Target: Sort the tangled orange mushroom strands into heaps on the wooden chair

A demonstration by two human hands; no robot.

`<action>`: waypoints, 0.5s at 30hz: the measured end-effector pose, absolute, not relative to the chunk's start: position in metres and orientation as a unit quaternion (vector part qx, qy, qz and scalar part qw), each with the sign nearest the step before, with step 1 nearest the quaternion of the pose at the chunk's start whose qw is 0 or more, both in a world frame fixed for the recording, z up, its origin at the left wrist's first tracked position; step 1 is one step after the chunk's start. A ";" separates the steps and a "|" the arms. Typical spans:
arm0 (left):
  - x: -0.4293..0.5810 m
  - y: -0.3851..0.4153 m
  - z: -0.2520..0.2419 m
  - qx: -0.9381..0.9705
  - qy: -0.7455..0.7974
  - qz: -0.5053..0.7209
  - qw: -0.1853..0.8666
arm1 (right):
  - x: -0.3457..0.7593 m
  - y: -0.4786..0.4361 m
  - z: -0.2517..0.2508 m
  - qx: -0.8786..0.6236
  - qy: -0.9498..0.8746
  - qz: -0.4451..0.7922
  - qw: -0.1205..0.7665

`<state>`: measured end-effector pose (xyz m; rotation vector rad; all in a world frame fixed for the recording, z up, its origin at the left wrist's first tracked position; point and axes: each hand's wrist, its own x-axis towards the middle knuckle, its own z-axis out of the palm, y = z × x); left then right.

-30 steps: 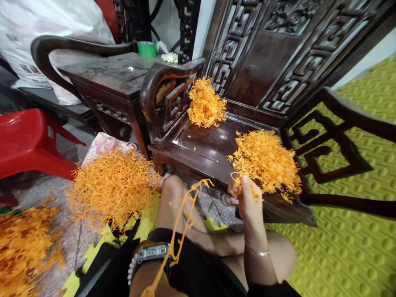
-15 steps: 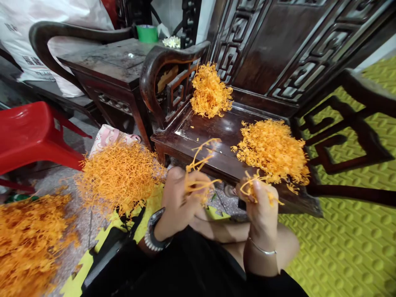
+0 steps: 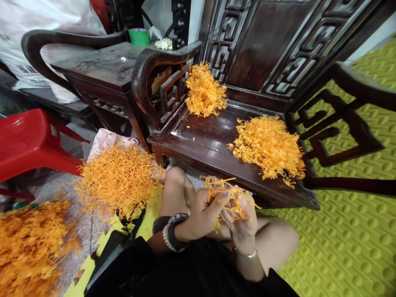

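Note:
My left hand (image 3: 206, 212) and my right hand (image 3: 243, 216) meet above my lap, fingers closed on thin orange plastic pieces (image 3: 236, 198) with stem-like strips and small branching ends. Some strips stick out past the fingers on both sides. Where one hand's pieces end and the other's begin is hidden. In front of them on the dark wooden chair (image 3: 198, 150) lie two heaps of branching orange pieces, a right heap (image 3: 269, 148) and a back heap (image 3: 204, 90). To the left, a tangled pile of orange strips (image 3: 119, 181) rests on a pink-and-white bag (image 3: 105, 139).
A larger orange pile (image 3: 27, 247) lies on the floor at lower left. Beside it stands a red plastic stool (image 3: 24, 140). A wooden side table (image 3: 102, 62) holds a green tape roll (image 3: 139, 36). White sacks (image 3: 55, 16) sit behind; yellow matting (image 3: 346, 239) covers the right floor.
My hands were apart, each with orange pieces; now they have come together over my lap. The left moved right, the right moved left. The view has shifted slightly.

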<state>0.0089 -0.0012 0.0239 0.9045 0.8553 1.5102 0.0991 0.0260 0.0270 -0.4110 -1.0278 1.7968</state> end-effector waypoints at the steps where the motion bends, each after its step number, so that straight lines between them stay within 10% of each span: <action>1: 0.011 -0.002 0.026 0.361 0.344 0.647 0.576 | 0.100 0.025 0.027 -0.146 -0.406 0.751 0.500; 7: -0.021 0.005 0.037 0.149 0.260 0.763 0.572 | 0.124 0.037 0.039 -0.014 -0.347 0.740 0.576; 15: -0.137 -0.009 0.055 0.117 0.281 0.896 0.323 | 0.137 0.062 0.024 -0.318 -0.564 0.538 0.539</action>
